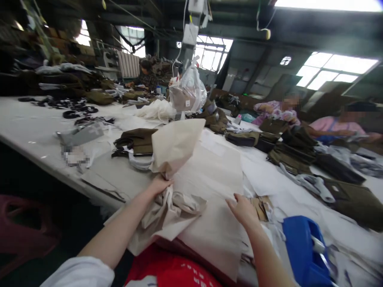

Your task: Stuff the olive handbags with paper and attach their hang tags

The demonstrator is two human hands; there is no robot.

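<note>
My left hand [161,184] is closed around a crumpled cream sheet [178,144], paper-like, its upper part standing up above the fist. Below the fist lie more crumpled cream folds [182,203], which hang toward the table's front edge. Flat beneath them is a larger pale sheet [209,175]; I cannot tell whether it is paper or cloth. My right hand [244,209] is over that sheet's right edge, thumb and forefinger apart, with nothing visible in it. Behind the left hand sits a folded olive-brown bag [139,140] with a white-wrapped handle.
A blue plastic holder [305,249] stands at the right. Olive-brown bags [347,197] lie along the right side, dark straps [80,109] at the far left. Two co-workers [278,109] sit across on the right. A pink stool [25,227] is at the lower left.
</note>
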